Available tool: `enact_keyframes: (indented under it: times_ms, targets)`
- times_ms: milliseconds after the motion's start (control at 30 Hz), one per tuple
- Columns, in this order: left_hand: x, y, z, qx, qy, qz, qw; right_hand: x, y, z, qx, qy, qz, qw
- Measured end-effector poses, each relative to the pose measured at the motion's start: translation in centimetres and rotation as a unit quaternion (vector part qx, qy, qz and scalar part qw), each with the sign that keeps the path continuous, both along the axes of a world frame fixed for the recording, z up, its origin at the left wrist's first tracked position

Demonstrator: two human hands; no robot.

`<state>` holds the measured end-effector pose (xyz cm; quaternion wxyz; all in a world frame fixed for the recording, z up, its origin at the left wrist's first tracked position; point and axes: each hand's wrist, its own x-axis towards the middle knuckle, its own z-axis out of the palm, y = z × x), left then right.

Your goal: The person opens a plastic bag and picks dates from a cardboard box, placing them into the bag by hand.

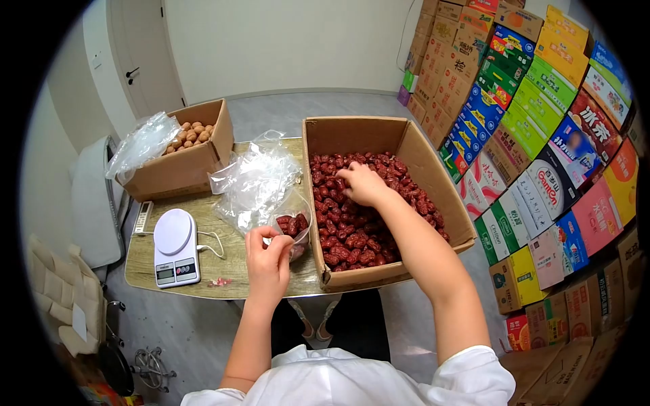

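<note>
My left hand point(267, 260) is closed in a pinch on the rim of a clear plastic bag point(298, 252), which stands on the table with several dried red dates point(292, 224) inside. To its right, a large cardboard box point(365, 276) holds a deep layer of loose red dates point(345, 237). Over that layer, my right hand point(365, 185) reaches in with bent fingers slightly apart, the tips among the dates. I see no date held between those fingers, though their undersides are hidden.
A heap of clear plastic bags point(257, 179) lies on the wooden table point(227, 271). Left of it sits a white kitchen scale point(176, 247) with a cable. Behind stands a box of walnuts point(193, 135). Stacked cartons point(528, 162) line the right side; an office chair point(64, 291) is at left.
</note>
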<state>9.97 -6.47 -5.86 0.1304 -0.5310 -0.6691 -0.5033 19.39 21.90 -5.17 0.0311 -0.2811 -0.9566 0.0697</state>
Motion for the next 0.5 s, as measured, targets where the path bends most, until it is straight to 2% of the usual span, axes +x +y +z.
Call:
enact_keyframes:
  times_ms: [67,167,300,367,500]
  targets:
    - [-0.1,0.0,-0.1,0.002,0.001,0.0,1.0,-0.5,-1.6,0.3,0.018,-0.092,-0.01,0.996]
    - [-0.1,0.0,-0.1,0.002,0.002,0.001,1.0,-1.2,-2.0,-1.4,0.054,-0.123,-0.01,0.991]
    - [-0.3,0.0,-0.2,-0.002,0.002,0.002,1.0,-1.4,-1.8,-1.6,0.03,-0.114,-0.021,0.993]
    - [-0.3,0.0,-0.2,-0.002,-0.001,0.001,1.0,-1.2,-1.5,-1.8,0.071,-0.122,-0.003,0.99]
    - [-0.3,0.2,-0.2,0.001,0.002,0.0,1.0,-1.3,-1.0,-2.4,0.071,-0.095,0.0,0.993]
